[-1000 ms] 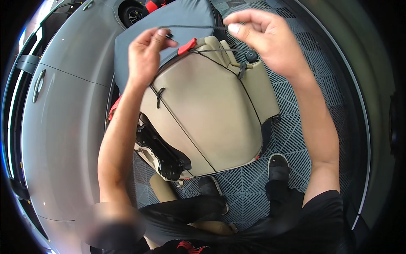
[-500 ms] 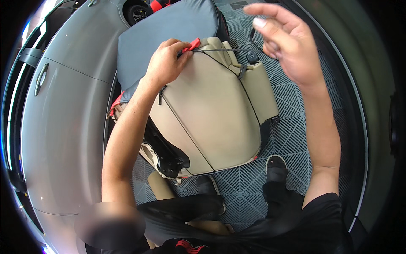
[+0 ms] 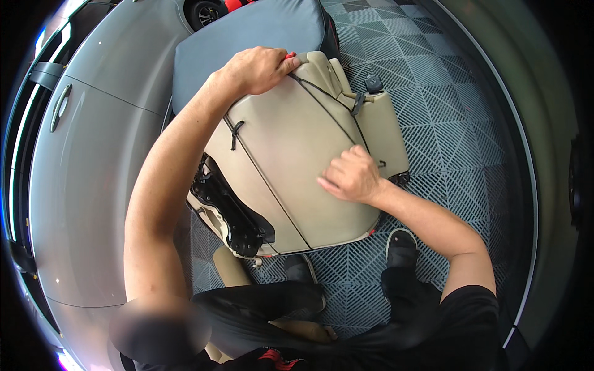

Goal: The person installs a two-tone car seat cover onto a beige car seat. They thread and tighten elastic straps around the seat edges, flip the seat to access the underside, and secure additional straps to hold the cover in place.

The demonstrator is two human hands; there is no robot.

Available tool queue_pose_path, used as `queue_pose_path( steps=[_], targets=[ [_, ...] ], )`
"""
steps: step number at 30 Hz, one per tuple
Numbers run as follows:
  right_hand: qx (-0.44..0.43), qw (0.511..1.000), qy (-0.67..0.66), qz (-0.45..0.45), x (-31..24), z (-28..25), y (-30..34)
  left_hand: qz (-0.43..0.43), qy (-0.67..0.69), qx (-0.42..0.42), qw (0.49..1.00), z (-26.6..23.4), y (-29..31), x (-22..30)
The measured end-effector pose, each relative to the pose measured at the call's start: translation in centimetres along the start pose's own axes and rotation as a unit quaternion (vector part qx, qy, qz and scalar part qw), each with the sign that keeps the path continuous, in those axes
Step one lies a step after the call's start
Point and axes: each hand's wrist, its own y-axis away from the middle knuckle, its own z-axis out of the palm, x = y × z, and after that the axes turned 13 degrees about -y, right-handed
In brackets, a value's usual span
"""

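A beige car seat (image 3: 291, 148) lies on its side in front of me, with thin black cords across its upholstery. At its far edge, my left hand (image 3: 263, 69) is closed on a piece of red fabric (image 3: 291, 56); the thumb presses on the seat. My right hand (image 3: 352, 175) is curled into a fist above the right half of the seat. A taut black cord (image 3: 325, 110) runs from beside my left hand to the right fist, which hides its end. On the left, a black cord with a loose end (image 3: 235, 133) crosses the cover.
A grey-covered seat (image 3: 247, 37) stands beyond the beige one. To the left is a silver car (image 3: 99, 173) with a door handle. Black metal seat hardware (image 3: 232, 213) is exposed at lower left. Grey grid tiles (image 3: 442, 148) cover the floor around my shoes (image 3: 401, 247).
My right hand has come down and left from the upper right to over the seat, bringing the cord across the upholstery. My left hand has shifted slightly right, still on the red fabric.
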Motion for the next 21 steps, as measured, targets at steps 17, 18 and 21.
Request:
queue_pose_path(
  steps=[17,18,21],
  targets=[
    [0.029,0.996,-0.054,-0.067,0.2,2.5,0.5,0.093,0.009,0.122,0.988,0.9,-0.4,0.7],
    [0.013,0.997,-0.059,-0.058,0.4,2.0,0.8,0.094,-0.009,0.121,0.988,1.1,-0.5,1.1],
    [0.028,0.984,-0.164,0.067,-1.2,1.0,0.9,0.063,-0.007,0.116,0.991,0.9,-0.2,2.7]
  ],
)
